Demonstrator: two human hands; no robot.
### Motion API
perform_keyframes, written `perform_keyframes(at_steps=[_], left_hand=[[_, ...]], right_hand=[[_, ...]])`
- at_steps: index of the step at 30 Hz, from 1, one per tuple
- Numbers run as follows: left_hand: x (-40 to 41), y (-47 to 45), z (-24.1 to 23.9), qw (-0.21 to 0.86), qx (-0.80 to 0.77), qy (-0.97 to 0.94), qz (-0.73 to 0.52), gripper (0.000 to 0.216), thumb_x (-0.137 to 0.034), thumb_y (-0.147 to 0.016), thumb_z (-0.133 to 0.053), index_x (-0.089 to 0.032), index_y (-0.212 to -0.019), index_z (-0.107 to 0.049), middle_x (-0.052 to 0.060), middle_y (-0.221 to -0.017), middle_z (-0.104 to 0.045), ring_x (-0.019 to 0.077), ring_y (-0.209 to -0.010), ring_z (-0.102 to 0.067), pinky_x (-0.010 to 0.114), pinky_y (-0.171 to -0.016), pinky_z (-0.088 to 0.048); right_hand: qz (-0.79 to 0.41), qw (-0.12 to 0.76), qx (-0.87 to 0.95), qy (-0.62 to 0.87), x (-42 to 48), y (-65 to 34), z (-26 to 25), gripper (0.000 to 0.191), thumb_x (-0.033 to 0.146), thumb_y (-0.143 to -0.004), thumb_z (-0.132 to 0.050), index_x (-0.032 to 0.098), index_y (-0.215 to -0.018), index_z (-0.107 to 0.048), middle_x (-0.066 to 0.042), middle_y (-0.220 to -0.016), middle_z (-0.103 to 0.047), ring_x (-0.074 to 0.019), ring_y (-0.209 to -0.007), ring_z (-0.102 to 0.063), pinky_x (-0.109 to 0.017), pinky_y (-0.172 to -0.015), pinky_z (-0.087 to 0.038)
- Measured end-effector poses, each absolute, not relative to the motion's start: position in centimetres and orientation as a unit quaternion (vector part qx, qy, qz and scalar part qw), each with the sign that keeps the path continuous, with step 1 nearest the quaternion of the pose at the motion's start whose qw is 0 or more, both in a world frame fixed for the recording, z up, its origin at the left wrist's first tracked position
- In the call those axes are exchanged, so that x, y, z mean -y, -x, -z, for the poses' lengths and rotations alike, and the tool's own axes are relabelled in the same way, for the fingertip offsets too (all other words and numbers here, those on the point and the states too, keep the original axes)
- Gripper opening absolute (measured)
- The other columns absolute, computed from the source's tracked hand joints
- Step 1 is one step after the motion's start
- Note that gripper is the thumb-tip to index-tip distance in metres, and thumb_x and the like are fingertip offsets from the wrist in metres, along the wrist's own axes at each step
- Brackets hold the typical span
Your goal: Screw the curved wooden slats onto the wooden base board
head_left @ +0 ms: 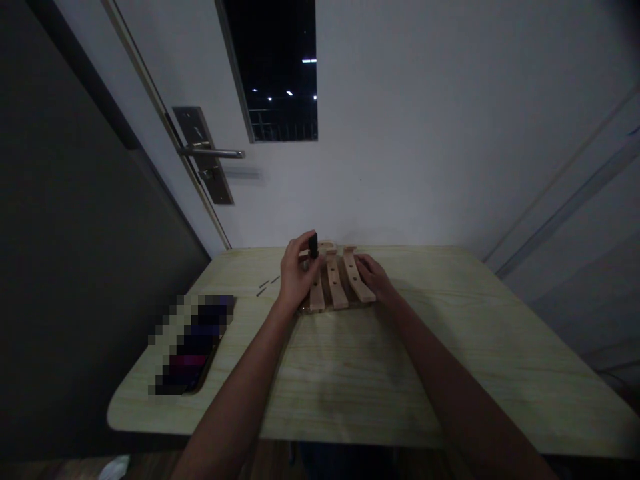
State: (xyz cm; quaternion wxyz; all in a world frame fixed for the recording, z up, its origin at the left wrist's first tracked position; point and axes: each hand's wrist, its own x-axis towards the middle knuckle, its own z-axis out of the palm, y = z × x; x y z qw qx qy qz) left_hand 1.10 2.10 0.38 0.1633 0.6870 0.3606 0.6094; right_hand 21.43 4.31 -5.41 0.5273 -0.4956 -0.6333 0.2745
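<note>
A small wooden assembly point(336, 283) of three pale slats with holes lies on the light wooden table point(350, 373) near its far edge. My left hand point(296, 273) is closed around a short black tool point(313, 245), which stands upright over the left slat. My right hand point(374, 279) rests flat on the right slat with its fingers stretched out, pressing the piece against the table.
Two or three small dark screws point(267, 285) lie on the table left of the assembly. A pixelated dark flat object point(193, 343) sits near the table's left edge. A white wall, a door with a metal handle point(213, 153) and a dark window stand behind.
</note>
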Motion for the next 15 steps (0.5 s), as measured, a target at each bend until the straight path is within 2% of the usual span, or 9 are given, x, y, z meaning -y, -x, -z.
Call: perform_keyframes(at_steps=[4,8,12,15], left_hand=[[-2.33,-1.01,-0.37,0.11,-0.375,-0.68,-0.62,0.046,-0.022,-0.079,-0.065,-0.03,-0.123,-0.053,0.003,-0.104,-0.056,0.0137,-0.089,-0.056,0.027,-0.073,-0.054],[-2.21,-0.96,-0.26,0.147,-0.375,-0.675,-0.618,0.052,-0.02,-0.081,-0.062,-0.031,-0.13,-0.047,0.003,-0.102,-0.059,0.0126,-0.083,-0.057,0.027,-0.072,-0.054],[-1.92,-0.92,-0.23,0.193,-0.357,-0.684,-0.607,0.054,-0.016,-0.084,-0.054,-0.031,-0.134,-0.041,0.004,-0.105,-0.062,0.0141,-0.089,-0.062,0.031,-0.078,-0.055],[-1.81,-0.98,-0.29,0.213,-0.353,-0.685,-0.601,0.05,-0.018,-0.085,-0.053,-0.03,-0.132,-0.042,0.005,-0.106,-0.063,0.0147,-0.091,-0.063,0.028,-0.073,-0.056]], right_hand=[[-0.281,0.532,0.63,0.491,-4.37,-21.42,5.39,0.027,0.042,-0.08,-0.047,0.023,-0.094,-0.06,-0.007,-0.096,-0.066,-0.0214,-0.093,-0.058,-0.039,-0.089,-0.045],[-0.289,0.529,0.63,0.49,-4.44,-21.47,5.46,0.028,0.043,-0.08,-0.047,0.023,-0.095,-0.06,-0.008,-0.098,-0.066,-0.022,-0.094,-0.058,-0.04,-0.089,-0.045],[-0.284,0.524,0.633,0.494,-4.34,-21.51,5.44,0.031,0.044,-0.08,-0.046,0.022,-0.097,-0.06,-0.008,-0.1,-0.066,-0.022,-0.096,-0.059,-0.04,-0.09,-0.045],[-0.287,0.526,0.631,0.493,-4.23,-21.48,5.33,0.032,0.043,-0.08,-0.046,0.021,-0.099,-0.06,-0.009,-0.102,-0.066,-0.0212,-0.095,-0.059,-0.039,-0.09,-0.046]])
